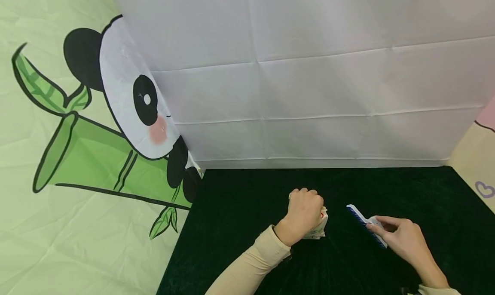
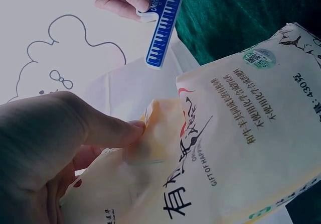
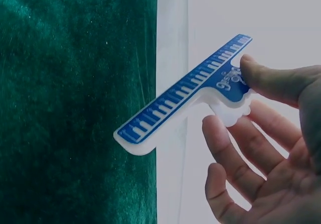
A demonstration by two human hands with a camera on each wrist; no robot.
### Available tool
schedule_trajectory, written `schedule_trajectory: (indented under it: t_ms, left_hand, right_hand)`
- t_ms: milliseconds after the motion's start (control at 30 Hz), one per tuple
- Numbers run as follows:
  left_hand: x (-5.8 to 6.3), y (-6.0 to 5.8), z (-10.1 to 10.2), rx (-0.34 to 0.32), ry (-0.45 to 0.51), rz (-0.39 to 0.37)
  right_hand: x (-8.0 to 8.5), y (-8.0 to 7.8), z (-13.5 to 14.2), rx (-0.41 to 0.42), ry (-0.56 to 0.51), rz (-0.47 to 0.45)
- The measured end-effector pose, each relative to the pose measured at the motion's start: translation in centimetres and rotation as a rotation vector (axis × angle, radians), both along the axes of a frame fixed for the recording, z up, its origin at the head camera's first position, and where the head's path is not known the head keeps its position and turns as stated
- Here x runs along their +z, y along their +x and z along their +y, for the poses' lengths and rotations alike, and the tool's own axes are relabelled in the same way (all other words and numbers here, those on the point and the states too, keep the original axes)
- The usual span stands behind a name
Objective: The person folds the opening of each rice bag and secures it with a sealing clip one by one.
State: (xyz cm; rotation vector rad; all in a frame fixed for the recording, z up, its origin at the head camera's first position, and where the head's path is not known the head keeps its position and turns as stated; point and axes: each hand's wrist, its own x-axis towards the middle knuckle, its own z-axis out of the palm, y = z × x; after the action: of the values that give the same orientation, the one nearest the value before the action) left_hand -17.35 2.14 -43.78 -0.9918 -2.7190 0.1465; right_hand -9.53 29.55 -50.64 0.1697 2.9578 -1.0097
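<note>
Right grip point(image 1: 406, 239) pinches a long blue-and-white plastic clip point(image 3: 185, 88) (lower right, head view); left grip point(image 1: 303, 211) pinches a cream printed bag point(image 2: 241, 128), probably plastic.

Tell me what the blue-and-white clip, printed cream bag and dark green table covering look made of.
Blue-and-white clip: probably smooth, rigid plastic, given its thick moulded edge.
Printed cream bag: plastic film or coated paper, unclear which; thin folds, low sheen.
Dark green table covering: likely velvety fabric, light streaking its pile.
</note>
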Motion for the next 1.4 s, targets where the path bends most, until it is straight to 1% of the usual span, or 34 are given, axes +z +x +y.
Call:
schedule_trajectory:
  t_ms: [333, 533, 700, 867, 1067, 1200, 1400]
  left_hand:
    - [-0.1, -0.1, 0.1, 0.009, -0.003, -0.01]
    - [-0.3, -0.1, 0.0, 0.006, 0.005, -0.002]
    - [-0.3, -0.1, 0.1, -0.001, 0.012, 0.008]
    - [-0.3, -0.1, 0.1, 0.006, 0.007, 0.007]
    - [-0.3, 0.0, 0.0, 0.013, 0.003, 0.007]
    - [-0.3, -0.1, 0.0, 0.007, 0.013, 0.01]
    - [-0.3, -0.1, 0.0, -0.002, 0.012, 0.0]
  right_hand:
    - [0.0, 0.2, 0.1, 0.011, 0.0, -0.006]
    - [-0.1, 0.3, -0.3, 0.041, -0.02, 0.031]
    - [-0.3, 0.4, -0.8, 0.043, -0.003, 0.057]
    - [-0.4, 0.4, -1.2, 0.045, 0.003, 0.083]
    - [-0.2, 0.6, -1.6, 0.056, -0.013, 0.094]
    - [-0.3, 0.5, -1.8, 0.065, -0.022, 0.105]
    - [-0.6, 0.3, -2.3, 0.057, -0.004, 0.108]
